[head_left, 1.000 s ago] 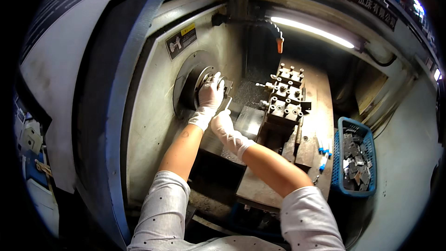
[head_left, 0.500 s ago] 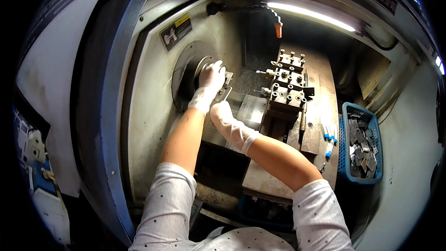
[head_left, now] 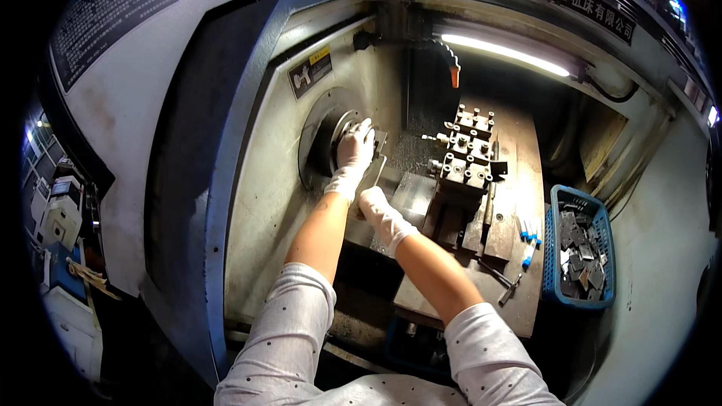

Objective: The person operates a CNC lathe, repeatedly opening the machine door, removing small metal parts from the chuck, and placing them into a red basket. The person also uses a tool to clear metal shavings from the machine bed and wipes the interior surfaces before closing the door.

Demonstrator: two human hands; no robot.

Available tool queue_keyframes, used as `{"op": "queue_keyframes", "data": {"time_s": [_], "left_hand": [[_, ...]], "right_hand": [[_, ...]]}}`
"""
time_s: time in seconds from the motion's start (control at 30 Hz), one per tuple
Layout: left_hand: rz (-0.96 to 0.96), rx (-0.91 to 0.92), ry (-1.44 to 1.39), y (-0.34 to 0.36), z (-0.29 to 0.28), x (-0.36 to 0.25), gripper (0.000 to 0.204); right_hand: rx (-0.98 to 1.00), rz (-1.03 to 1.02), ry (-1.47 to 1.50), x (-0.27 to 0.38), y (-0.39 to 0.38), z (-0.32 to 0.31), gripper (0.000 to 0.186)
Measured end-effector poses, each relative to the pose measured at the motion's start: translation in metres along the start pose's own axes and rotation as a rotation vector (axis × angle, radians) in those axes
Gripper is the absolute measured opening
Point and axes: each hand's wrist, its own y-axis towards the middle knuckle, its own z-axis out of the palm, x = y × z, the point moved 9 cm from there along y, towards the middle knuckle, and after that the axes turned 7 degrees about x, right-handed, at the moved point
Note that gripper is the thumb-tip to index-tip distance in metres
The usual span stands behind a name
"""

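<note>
clenched right hand (head_left: 380, 212) on rod (head_left: 382, 168), clear left of tool-block edge (head_left: 445, 171); laid left hand (head_left: 355, 150) on chuck (head_left: 326, 139), with indiscernible grip.

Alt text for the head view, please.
A person's white-gloved left grip is at a round dark metal chuck; the matching right grip holds a bent metal rod. At right: grey metal tool blocks and a blue plastic basket.

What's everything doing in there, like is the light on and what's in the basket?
Light tube: lit.
Left grip: gloved, against the round chuck; how tightly, I can't tell.
Right grip: gloved, closed around a bent rod.
Orange nozzle: hanging, pointing down.
Blue basket: holding jumbled metal pieces.
T-shaped tool: lying down.
</note>
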Motion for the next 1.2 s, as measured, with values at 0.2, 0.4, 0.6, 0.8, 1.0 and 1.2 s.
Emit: {"op": "queue_keyframes", "data": {"time_s": [0.2,0.4,0.6,0.8,1.0,1.2], "left_hand": [[0.019,-0.019,0.098,-0.002,-0.007,0.003,0.022],[-0.142,0.355,0.118,0.024,0.024,0.016,0.016],[-0.098,0.214,0.135,0.017,0.006,0.016,0.016],[-0.202,0.524,0.174,0.039,0.05,0.011,0.015],[-0.131,0.922,0.506,0.049,0.072,0.011,0.019],[-0.023,-0.061,-0.103,0.01,-0.006,-0.003,0.033]], "right_hand": [[-0.36,-0.157,-0.292,0.019,-0.042,-0.013,0.029],[0.205,-0.265,-0.906,0.057,-0.056,0.031,0.019],[-0.4,-0.174,-0.456,0.01,-0.048,-0.01,0.033],[-0.214,-0.273,-0.658,-0.008,0.019,-0.008,0.018],[-0.31,-0.212,-0.517,0.024,-0.055,-0.013,0.04],[-0.388,-0.177,-0.679,0.011,-0.032,-0.025,0.048]]}}
